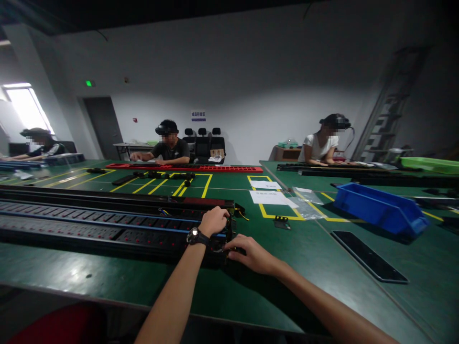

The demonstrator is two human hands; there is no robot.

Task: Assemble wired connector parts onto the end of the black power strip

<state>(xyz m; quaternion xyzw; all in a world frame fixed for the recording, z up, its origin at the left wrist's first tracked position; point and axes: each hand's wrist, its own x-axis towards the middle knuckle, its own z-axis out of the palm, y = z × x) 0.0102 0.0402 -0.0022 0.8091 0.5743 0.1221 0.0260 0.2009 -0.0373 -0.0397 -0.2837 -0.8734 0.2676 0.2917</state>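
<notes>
Long black strips point(147, 236) with rows of red-dotted modules lie side by side across the left of the bench, a blue line running along them. My left hand point(214, 220), a watch on its wrist, is curled over their right end, its fingertips at the end piece. Just to the right, my right hand point(251, 253) has thumb and fingers drawn together against the same end. What they pinch is too small and dark to make out. Short yellow and black wires point(242, 212) stick out beyond the end, above my right hand.
On the green bench point(287, 286) are a blue bin point(380, 208), a dark flat panel point(369, 255), paper sheets point(272, 197), plastic bags point(307, 203) and a small black bracket point(282, 221). A red rail point(229, 168) lies farther back. Several co-workers sit around the benches.
</notes>
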